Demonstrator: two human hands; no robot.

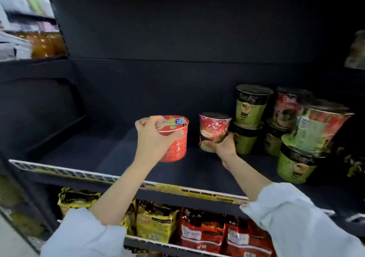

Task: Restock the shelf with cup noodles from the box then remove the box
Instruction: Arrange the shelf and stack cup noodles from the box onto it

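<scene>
Hands clamped on cups: left hand (pixel 152 138) on orange cup (pixel 175 142), right hand (pixel 225 145) half-hidden behind floral cup (pixel 213 130).

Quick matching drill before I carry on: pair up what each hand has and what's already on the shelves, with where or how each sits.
Column one:
1. left hand
2. right hand
3. green cups
4. yellow packets

Column two:
A. stacked two high at the shelf's right
B. on the lower shelf, left of red packets
C. grips the orange-red cup by its rim
D. holds the floral red cup from below

Pairs: 1-C, 2-D, 3-A, 4-B
</scene>
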